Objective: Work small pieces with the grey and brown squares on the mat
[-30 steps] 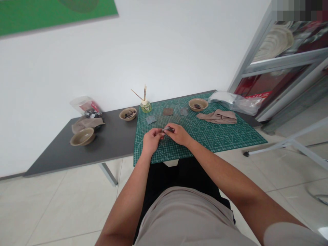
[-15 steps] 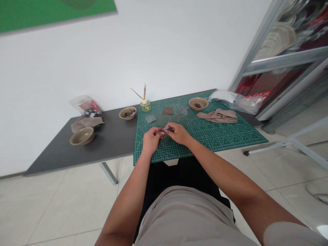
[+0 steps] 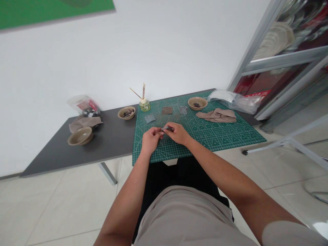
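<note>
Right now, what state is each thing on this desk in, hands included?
Right hand: pinching a small dark piece
Left hand: closed against that piece
Tan bowl on the green cutting mat: holding dark pieces
Tan bowl beside the mat: holding dark pieces
Beige cloth: crumpled on the mat
Clear plastic bag: crumpled

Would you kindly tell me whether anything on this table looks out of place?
The green cutting mat sits askew: its near edge juts out past the front of the dark table, so part of it overhangs.
</note>
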Demonstrator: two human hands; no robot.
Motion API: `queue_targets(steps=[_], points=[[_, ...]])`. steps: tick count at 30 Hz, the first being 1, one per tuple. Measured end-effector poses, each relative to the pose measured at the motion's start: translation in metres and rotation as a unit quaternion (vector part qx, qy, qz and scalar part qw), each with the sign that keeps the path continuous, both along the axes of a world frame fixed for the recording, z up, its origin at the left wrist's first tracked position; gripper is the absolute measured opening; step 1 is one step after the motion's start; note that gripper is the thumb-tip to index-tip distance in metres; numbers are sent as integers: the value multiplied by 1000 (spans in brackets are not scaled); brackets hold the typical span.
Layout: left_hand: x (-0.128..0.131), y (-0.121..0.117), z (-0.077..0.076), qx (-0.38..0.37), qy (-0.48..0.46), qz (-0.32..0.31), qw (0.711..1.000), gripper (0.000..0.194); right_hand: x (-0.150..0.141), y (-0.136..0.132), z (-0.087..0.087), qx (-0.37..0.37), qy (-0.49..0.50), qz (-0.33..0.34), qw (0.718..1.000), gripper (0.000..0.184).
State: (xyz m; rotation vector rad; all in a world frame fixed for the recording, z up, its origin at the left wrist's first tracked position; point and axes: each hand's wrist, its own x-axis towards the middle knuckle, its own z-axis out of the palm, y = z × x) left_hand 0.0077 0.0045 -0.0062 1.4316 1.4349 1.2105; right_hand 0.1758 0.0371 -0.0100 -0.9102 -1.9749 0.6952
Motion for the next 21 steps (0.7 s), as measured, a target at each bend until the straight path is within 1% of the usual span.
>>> queue_targets(steps=[5, 10, 14, 21], points=[[-1, 1, -1, 0, -19, -2, 1000, 20, 0, 0, -1, -1, -8, -2, 1000, 8], [-1, 1, -1, 0, 1, -1, 1000, 17, 0, 0, -2, 8, 4, 4, 1000, 8], [-1, 2, -2, 0, -22, -2, 1000, 20, 0, 1, -4, 16, -9, -5, 1000, 8], [-1, 3, -4, -6, -28, -5, 1000, 18, 0, 2, -5, 19, -6, 6, 1000, 8]])
